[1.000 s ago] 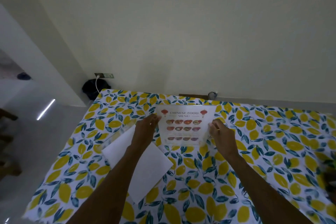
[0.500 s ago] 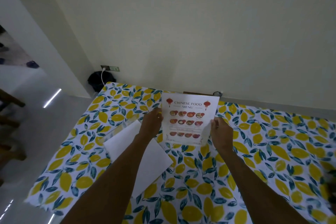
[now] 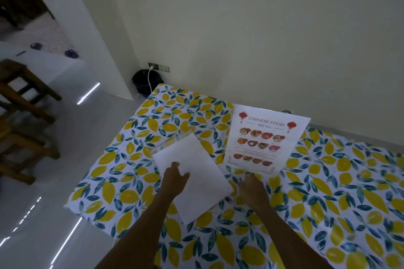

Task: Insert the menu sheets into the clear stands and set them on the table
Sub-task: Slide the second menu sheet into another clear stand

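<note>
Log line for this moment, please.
menu sheet: standing in stand, released | left hand: open over white sheets | right hand: empty, near stand base

White tablecloth (image 3: 328,192) printed with yellow lemons and teal leaves, white menu sheet (image 3: 265,140) with red lanterns

Patterned cloth tablecloth (image 3: 328,192), paper menu sheet (image 3: 265,140)
</note>
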